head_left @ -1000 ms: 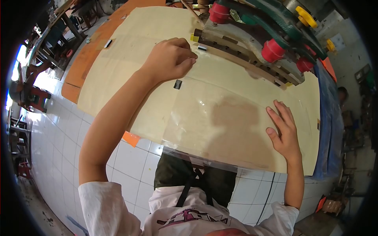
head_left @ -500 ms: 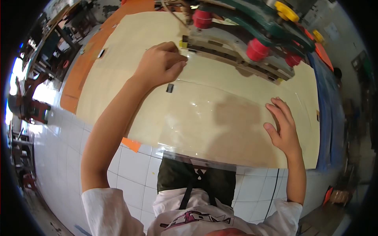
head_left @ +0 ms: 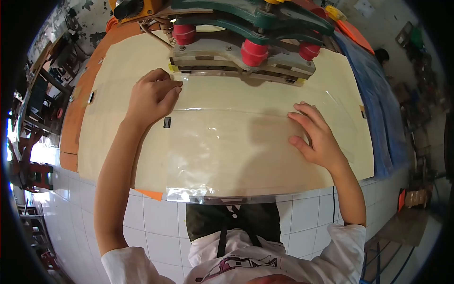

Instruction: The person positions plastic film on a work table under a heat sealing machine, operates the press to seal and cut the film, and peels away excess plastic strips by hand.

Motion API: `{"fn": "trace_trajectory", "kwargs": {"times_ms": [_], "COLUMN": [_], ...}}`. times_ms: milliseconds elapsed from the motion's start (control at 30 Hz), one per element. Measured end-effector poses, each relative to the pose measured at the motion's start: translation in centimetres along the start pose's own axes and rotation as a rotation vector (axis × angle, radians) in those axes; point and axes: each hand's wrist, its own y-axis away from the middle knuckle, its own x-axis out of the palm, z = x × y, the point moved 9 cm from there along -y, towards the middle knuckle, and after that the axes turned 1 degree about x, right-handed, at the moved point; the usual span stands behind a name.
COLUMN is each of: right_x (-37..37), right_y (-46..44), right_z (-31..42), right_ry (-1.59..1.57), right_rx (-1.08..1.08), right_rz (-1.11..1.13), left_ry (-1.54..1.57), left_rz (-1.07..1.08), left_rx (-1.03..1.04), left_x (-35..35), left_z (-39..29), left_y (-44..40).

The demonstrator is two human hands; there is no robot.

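A clear plastic sheet [head_left: 208, 156] lies across the cream-covered table [head_left: 113, 94], its shiny front edge hanging at the table's near side. Its far edge reaches the bar of a green press [head_left: 243, 73] with red knobs. My left hand [head_left: 153, 97] is closed in a pinch at the sheet's far left corner, beside the left end of the bar. The fingertips hide exactly what they grip. My right hand [head_left: 314, 135] is over the right part of the sheet, fingers apart and slightly bent. Whether it touches the plastic, I cannot tell.
A small black piece [head_left: 167, 122] sits on the table near my left wrist. Blue plastic sheeting [head_left: 373, 104] drapes over the table's right side. An orange and black device [head_left: 135, 8] stands behind the press at left. A person's head [head_left: 381, 56] shows at far right.
My view has turned, so the table and press appear further left. My left hand keeps its pinch by the bar's end, and my right hand stays spread over the sheet.
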Motion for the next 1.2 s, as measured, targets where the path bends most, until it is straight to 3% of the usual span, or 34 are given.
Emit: {"fn": "trace_trajectory", "kwargs": {"times_ms": [1200], "right_x": [-1.4], "right_y": [-0.4], "right_z": [0.4], "right_ry": [0.018], "right_rx": [0.009], "right_rz": [0.011], "left_ry": [0.017], "left_rz": [-0.029], "left_rx": [-0.010], "left_x": [-1.0], "left_z": [-0.5], "left_y": [-1.0]}}
